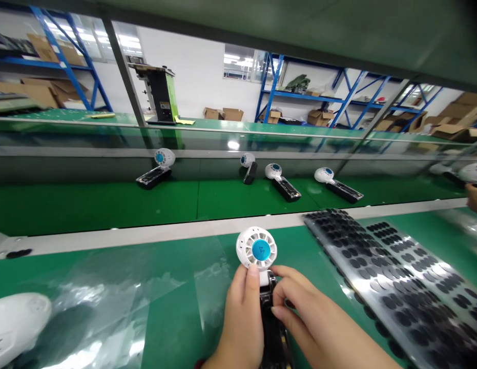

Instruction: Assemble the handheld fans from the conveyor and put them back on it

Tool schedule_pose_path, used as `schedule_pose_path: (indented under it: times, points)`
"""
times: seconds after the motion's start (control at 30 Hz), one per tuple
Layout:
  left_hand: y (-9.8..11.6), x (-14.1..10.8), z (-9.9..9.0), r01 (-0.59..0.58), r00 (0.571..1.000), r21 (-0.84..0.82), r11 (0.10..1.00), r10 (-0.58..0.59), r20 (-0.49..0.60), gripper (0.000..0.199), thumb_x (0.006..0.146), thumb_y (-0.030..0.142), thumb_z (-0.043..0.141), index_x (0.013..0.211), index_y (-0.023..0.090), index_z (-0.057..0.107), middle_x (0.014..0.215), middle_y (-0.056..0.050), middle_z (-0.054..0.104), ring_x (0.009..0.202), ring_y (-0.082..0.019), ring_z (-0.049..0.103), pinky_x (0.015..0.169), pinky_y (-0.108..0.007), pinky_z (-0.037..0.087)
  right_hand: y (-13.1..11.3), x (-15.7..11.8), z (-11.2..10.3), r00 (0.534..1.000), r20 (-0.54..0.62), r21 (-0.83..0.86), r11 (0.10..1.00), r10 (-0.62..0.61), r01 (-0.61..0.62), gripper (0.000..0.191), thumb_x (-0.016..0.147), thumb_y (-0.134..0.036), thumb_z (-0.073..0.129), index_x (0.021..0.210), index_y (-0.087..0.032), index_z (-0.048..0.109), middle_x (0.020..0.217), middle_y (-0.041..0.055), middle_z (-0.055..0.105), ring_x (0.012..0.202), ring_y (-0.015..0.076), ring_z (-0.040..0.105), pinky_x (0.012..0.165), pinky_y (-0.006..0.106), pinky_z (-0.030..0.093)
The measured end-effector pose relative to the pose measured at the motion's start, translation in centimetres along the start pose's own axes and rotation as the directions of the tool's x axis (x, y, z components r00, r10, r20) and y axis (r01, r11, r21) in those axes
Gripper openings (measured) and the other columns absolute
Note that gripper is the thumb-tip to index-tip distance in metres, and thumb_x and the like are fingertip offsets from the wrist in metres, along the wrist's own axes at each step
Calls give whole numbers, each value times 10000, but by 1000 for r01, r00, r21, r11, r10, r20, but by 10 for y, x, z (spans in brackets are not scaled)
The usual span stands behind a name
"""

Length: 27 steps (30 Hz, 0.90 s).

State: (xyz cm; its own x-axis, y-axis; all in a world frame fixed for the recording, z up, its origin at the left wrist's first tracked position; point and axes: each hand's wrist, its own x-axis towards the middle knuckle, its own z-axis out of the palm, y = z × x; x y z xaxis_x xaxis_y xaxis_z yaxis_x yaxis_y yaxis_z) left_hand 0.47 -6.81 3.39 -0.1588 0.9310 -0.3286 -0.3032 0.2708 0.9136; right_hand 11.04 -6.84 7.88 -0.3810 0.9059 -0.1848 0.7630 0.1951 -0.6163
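Observation:
A device with a round white vented head (256, 248) and a blue centre disc stands head-up before me, its black body (274, 328) running down towards the bottom edge. My left hand (244, 312) is closed around its left side, with the thumb just below the head. My right hand (295, 302) is closed at the neck and upper body on the right, fingertips bent against it. Whether a small part sits between those fingertips is hidden. Clear plastic film (107, 297) lies left of the hands; sheets of round black stickers (365, 266) lie to the right.
Behind a pale rail (146, 227), several similar devices, one with its body to the left (153, 177), lie on a green conveyor belt (107, 205). Another white housing (17, 328) sits at lower left. Someone else's hand (475, 197) holds a device at far right. A shelf (299, 25) hangs overhead.

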Motion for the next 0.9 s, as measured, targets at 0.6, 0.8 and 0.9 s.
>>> schedule_pose_path:
  times: [0.6, 0.8, 0.9]
  points:
    - [-5, 3, -4, -9, 999, 37, 999, 7, 49, 344, 807, 450, 369, 902, 171, 547, 951, -63, 640, 881, -224, 553, 750, -311, 347, 6, -3, 9, 997, -52, -142, 989, -53, 45, 170, 801, -92, 371, 708, -210, 450, 1237, 93, 464, 1000, 203, 548, 797, 333, 487]
    - [-8, 5, -4, -40, 998, 14, 999, 39, 45, 366, 805, 454, 376, 934, 167, 561, 979, -70, 645, 899, -231, 561, 798, -331, 363, 18, -3, 16, 983, -186, -66, 998, -6, -6, 164, 773, -188, 436, 869, -270, 541, 1365, 45, 296, 1216, 279, 343, 836, 413, 458]
    - [-11, 5, -3, -58, 997, -51, 997, 60, 39, 371, 791, 468, 404, 930, 172, 578, 993, -75, 649, 939, -242, 559, 829, -339, 380, 25, 3, 20, 968, -188, 295, 950, 167, -106, 585, 707, -222, 527, 1233, -354, 305, 1405, 18, 203, 1241, 248, 308, 930, 427, 384]
